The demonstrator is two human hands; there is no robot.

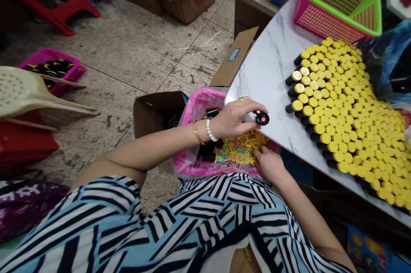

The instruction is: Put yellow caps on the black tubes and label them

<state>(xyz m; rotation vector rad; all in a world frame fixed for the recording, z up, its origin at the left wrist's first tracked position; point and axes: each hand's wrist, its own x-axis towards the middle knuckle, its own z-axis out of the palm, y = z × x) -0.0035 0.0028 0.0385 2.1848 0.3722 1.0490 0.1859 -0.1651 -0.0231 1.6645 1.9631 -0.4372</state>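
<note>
My left hand (236,117), with a pearl bracelet at its wrist, is closed around a black tube (262,118). The tube's open end faces me and shows small coloured balls inside. Just below it, my right hand (269,162) reaches into a pink basin (192,112) lined with clear plastic. Its bent fingers touch a heap of yellow caps (253,141); whether a cap is between them is hidden. Small multicoloured balls (234,149) fill the middle of the basin. Several black tubes (208,157) lie at its left side.
To the right, a white marbled table (257,72) bears many yellow-capped black tubes (340,110) standing in rows, and a green-and-pink basket (337,20). An open cardboard box (154,108) stands beside the basin. Left are a cream plastic chair (22,91) and a magenta basket (72,77).
</note>
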